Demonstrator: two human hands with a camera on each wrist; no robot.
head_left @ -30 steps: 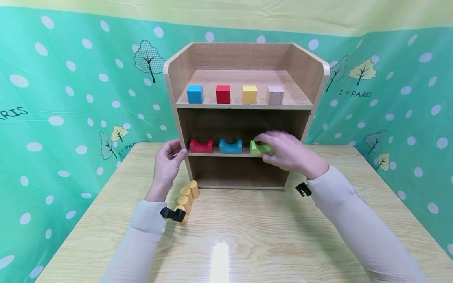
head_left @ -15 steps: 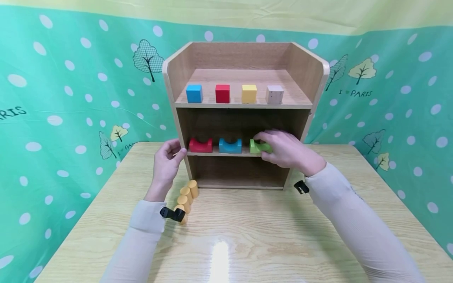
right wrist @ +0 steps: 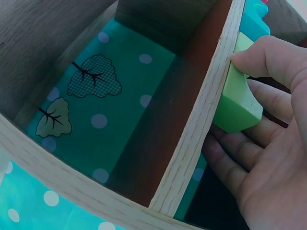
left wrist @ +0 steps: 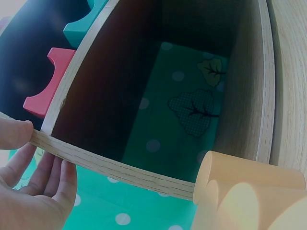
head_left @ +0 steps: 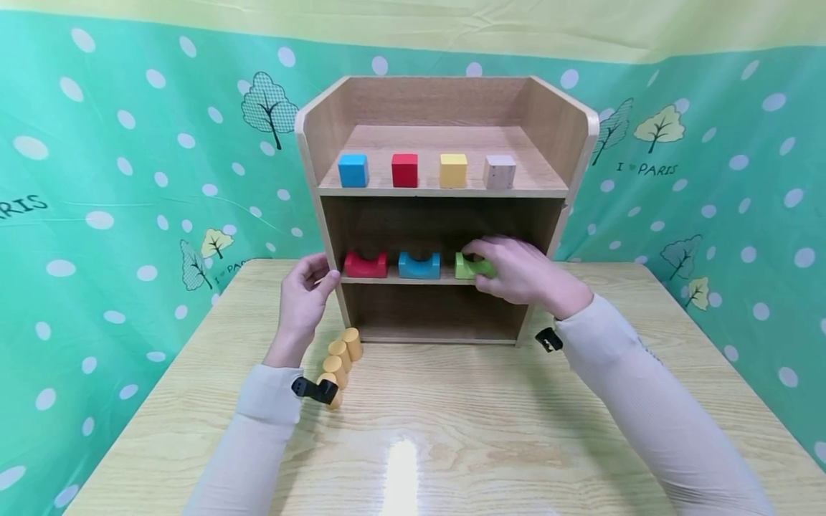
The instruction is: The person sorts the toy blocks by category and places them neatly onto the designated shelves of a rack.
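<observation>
My right hand (head_left: 519,274) reaches to the middle shelf and grips a green arch block (right wrist: 237,108). In the right wrist view the thumb lies on its front face, with fingers behind and below. The block sits at the shelf's front edge, its notch upward in the head view. Left of it in a row stand a blue arch block (head_left: 419,269) and a red arch block (head_left: 366,267). My left hand (head_left: 305,297) holds the left side panel of the wooden shelf unit (left wrist: 115,165), thumb at the front edge, fingers along the outside.
On the top shelf stand a blue cube (head_left: 353,172), a red cube (head_left: 405,171), a yellow cube (head_left: 453,172) and a pale cube (head_left: 500,173). Several light wooden cylinders (head_left: 338,353) stand in a row on the table (head_left: 464,423), close beside my left wrist. A patterned curtain (head_left: 161,129) hangs behind.
</observation>
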